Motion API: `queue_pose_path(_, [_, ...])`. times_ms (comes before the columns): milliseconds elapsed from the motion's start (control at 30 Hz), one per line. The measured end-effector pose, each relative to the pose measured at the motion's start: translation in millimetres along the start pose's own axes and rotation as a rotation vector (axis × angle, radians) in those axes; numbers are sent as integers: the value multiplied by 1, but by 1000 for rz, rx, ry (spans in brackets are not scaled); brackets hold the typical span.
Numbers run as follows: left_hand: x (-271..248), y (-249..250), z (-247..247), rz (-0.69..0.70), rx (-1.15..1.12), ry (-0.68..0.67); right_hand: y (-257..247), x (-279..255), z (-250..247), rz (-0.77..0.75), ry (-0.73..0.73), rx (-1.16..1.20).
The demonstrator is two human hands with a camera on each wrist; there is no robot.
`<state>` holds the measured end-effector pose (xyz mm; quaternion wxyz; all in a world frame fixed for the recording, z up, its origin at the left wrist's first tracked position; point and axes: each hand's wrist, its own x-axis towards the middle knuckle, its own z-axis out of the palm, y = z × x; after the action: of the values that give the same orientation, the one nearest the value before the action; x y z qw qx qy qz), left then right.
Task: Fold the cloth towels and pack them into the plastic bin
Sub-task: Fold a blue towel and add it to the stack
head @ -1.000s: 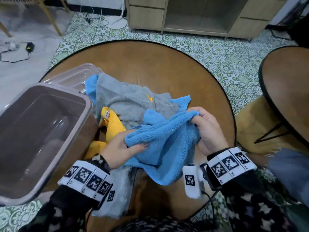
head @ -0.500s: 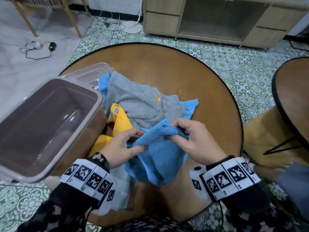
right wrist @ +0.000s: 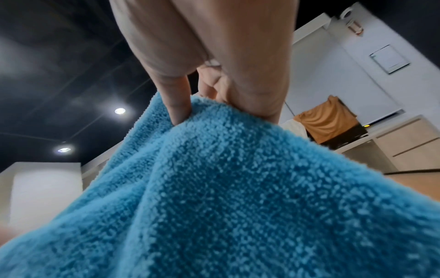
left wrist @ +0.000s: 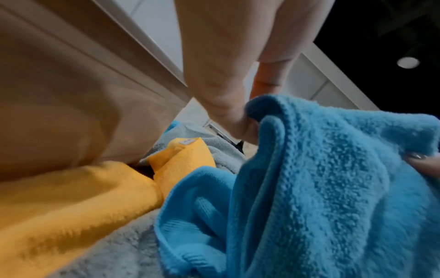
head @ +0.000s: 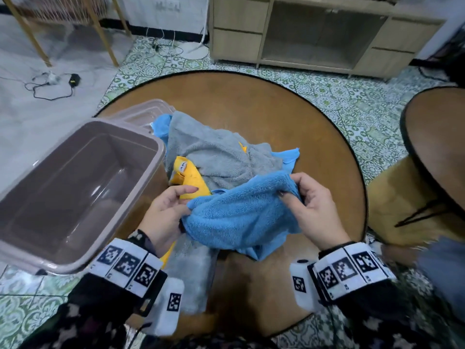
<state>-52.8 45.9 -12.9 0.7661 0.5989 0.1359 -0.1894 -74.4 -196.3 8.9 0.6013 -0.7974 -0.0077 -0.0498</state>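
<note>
Centre of the frame: the left hand (head: 164, 214) and right hand (head: 310, 206) each pinch an edge of the blue towel (head: 239, 217), bunched above the round table (head: 251, 102). Behind it, a yellow towel (head: 187, 178) and a gray towel (head: 216, 152) lie heaped. Left of the frame: the plastic bin (head: 141, 172) holds nothing; its lid (head: 148, 110) lies behind it.

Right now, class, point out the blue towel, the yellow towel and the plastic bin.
blue towel (head: 241, 212), head view, middle of its nap.
yellow towel (head: 191, 182), head view, upper fold.
plastic bin (head: 161, 149), head view, rim corner.
</note>
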Motion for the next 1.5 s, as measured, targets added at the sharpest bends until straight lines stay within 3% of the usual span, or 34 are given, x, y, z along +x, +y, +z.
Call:
queue_pose_path(200, [-9,5,-24,-28,162,-148,-5,-26,39,43,169,34])
queue_pose_path(400, [-17,-1,-37,53,376,-268,-11,-50,63,44,306,55])
queue_pose_path(633, [-29,-2,-44,-6,538,-489,-10,-65,83,90,446,161])
queue_pose_path(833, [-24,-17,-56,213,1035,-442,-16,-64,106,129,503,295])
queue_pose_path(933, [-26,-25,-56,146,940,-427,-27,-64,108,110,504,271])
queue_pose_path(1000, [-28,-26,-55,29,694,-450,-33,-64,106,109,536,246])
queue_pose_path(1067, [-32,-26,-54,7,469,-526,-36,-63,102,126,559,236])
queue_pose_path(1167, [-33,-24,-52,154,396,-549,-38,-61,99,156,559,243])
queue_pose_path(1300, [-28,-7,-50,402,331,-225,-34,-64,84,191,578,168])
queue_pose_path(1500, [-31,8,-33,590,225,-78,-27,-70,77,219,544,156])
